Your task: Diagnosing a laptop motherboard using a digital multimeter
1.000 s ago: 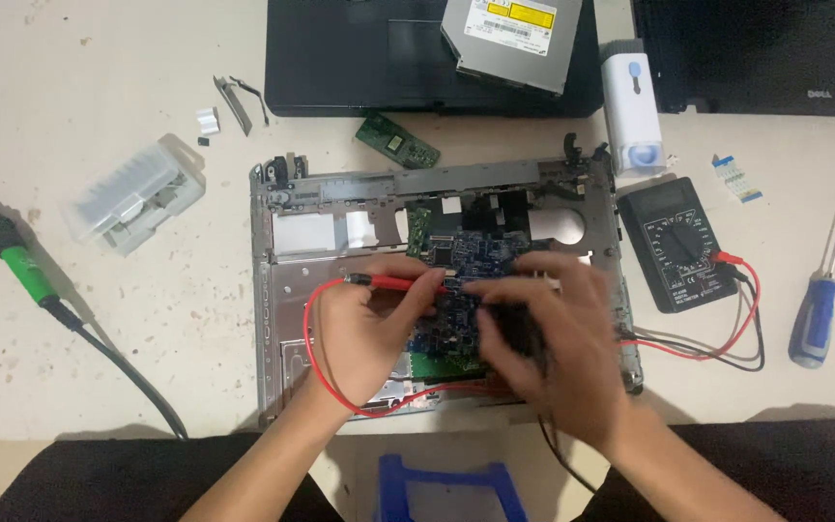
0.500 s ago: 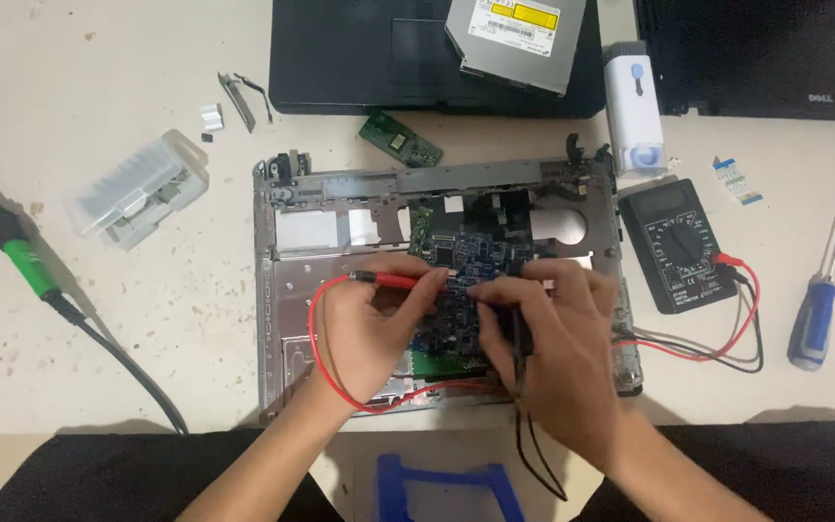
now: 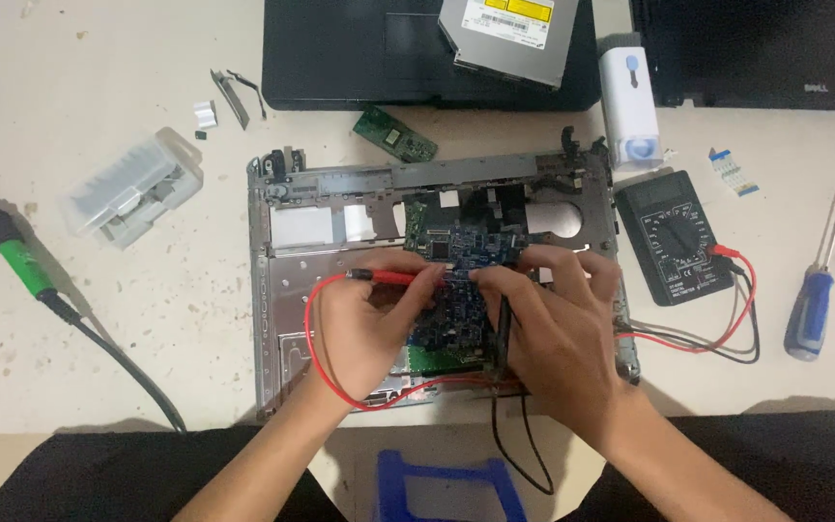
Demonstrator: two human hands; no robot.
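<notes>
Head view: the blue circuit board (image 3: pixel 461 290) sits inside the grey laptop chassis (image 3: pixel 287 319), which serves as the reference. Left hand (image 3: pixel 364 324) lies over the board's left portion, fingers closed on the red probe (image 3: pixel 388 276), tip toward the board centre. Right hand (image 3: pixel 558 324) covers the board's right portion, fingers closed on the black probe (image 3: pixel 502 333). The black multimeter (image 3: pixel 674 237) lies just right of the chassis; the green-handled soldering iron (image 3: pixel 12 256) lies well left.
</notes>
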